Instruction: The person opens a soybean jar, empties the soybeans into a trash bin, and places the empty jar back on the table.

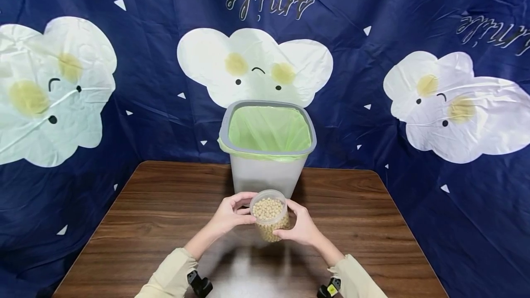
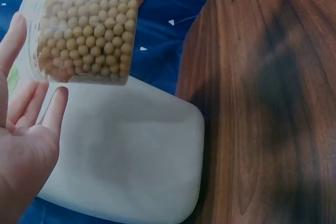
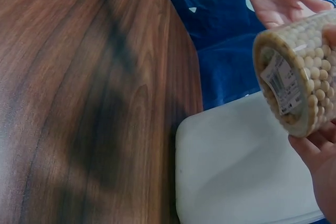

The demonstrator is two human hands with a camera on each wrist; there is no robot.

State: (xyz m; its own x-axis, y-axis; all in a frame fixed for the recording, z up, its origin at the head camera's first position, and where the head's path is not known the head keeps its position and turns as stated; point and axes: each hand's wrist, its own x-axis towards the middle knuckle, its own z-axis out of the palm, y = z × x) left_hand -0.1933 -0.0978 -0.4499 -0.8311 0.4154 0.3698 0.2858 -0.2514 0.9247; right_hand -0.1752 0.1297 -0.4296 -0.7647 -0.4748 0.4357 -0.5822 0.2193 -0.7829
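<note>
A clear plastic jar (image 1: 268, 230) full of small round beige balls is held above the table, its top tilted toward the head camera. My right hand (image 1: 303, 226) grips the jar, thumb across its front. At the top rim, on the other side, is my left hand (image 1: 229, 213), its thumb and fairly straight fingers spread beside the rim. In the right wrist view a printed label (image 3: 284, 85) shows on the jar's base. Whether a clear lid covers the mouth I cannot tell.
Behind the jar stands a light grey bin (image 1: 265, 174) with a grey rim and a green liner bag (image 1: 269, 125) inside. It stands at the back of a brown wooden table (image 1: 165, 215). A dark blue curtain (image 1: 153, 59) with cloud prints hangs around the table.
</note>
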